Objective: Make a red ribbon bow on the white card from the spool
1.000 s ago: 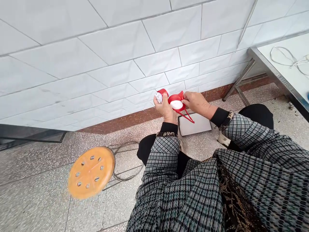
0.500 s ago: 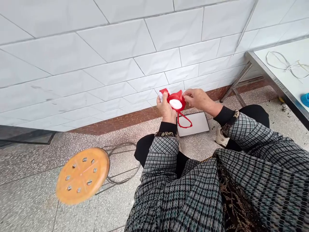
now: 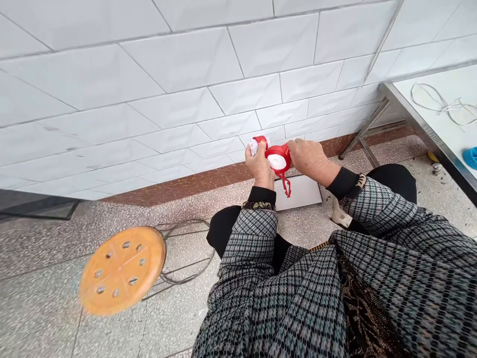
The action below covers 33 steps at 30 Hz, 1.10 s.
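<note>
My left hand [image 3: 259, 166] is closed around a red round object with a white face [image 3: 278, 161]. A short red-and-white cylindrical piece [image 3: 258, 143] shows beyond the thumb of the same hand; whether the two are joined cannot be made out. My right hand [image 3: 308, 158] pinches the right edge of the red round object, its fingertips mostly hidden. From the object's lower side hangs a red cord [image 3: 286, 187]. Below it on the floor lies a shallow white tray-like box [image 3: 303, 195] with a dark rim.
A stool with an orange round seat [image 3: 122, 268] and wire legs lies on its side to the left. The white tiled wall [image 3: 179, 139] is close ahead. At right stands a metal-edged table [image 3: 421, 129] with a white cable [image 3: 443, 105] and a blue item [image 3: 470, 157].
My right hand has closed in on the round object's edge. The cord, an open loop before, now hangs narrow. Both hands and the object sit slightly further right in view.
</note>
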{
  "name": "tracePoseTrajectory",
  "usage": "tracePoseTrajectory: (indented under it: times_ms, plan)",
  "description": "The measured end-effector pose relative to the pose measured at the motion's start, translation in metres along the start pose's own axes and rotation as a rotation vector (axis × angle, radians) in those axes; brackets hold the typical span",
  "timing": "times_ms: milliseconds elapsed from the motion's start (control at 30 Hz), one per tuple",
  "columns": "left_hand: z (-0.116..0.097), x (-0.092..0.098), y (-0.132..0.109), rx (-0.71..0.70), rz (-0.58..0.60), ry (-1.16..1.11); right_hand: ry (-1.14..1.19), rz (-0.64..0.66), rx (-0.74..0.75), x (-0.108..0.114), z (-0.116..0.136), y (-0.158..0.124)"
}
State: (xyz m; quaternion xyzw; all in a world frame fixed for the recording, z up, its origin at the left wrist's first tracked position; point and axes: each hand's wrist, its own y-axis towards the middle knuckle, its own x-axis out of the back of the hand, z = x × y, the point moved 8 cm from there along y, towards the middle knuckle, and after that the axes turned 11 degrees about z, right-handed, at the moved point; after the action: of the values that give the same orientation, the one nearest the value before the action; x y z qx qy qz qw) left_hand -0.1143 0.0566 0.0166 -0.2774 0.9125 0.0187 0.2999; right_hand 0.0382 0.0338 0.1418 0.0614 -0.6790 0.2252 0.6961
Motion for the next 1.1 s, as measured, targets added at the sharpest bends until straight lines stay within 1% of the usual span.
tracePoseTrajectory:
  times_ms: [100, 300, 400, 500, 633, 733, 933, 1100]
  plan:
    - [0.002, -0.001, 0.001, 0.02, 0.022, 0.01, -0.022, 0.024, 0.011, -0.002, -0.001, 0.0]
    - [0.006, -0.001, -0.001, 0.036, 0.001, 0.014, 0.01, 0.06, -0.018, -0.005, -0.007, 0.004]
    - [0.006, -0.001, -0.001, 0.051, -0.014, -0.014, 0.014, 0.089, -0.013, -0.004, -0.012, 0.006]
    - [0.009, 0.0, -0.001, 0.094, -0.033, -0.069, 0.072, 0.099, 0.02, -0.003, -0.018, 0.008]
    - [0.02, -0.001, -0.002, 0.21, -0.033, -0.136, 0.202, 0.058, 0.097, -0.008, -0.026, 0.01]
    - [0.027, 0.0, -0.001, 0.251, -0.044, -0.178, 0.303, 0.038, 0.151, -0.015, -0.029, 0.01]
    - [0.034, 0.0, 0.002, 0.28, -0.052, -0.26, 0.505, -0.052, 0.11, -0.02, -0.039, 0.013]
    - [0.034, -0.002, -0.001, 0.286, -0.029, -0.275, 0.676, -0.14, 0.15, -0.018, -0.039, 0.017]
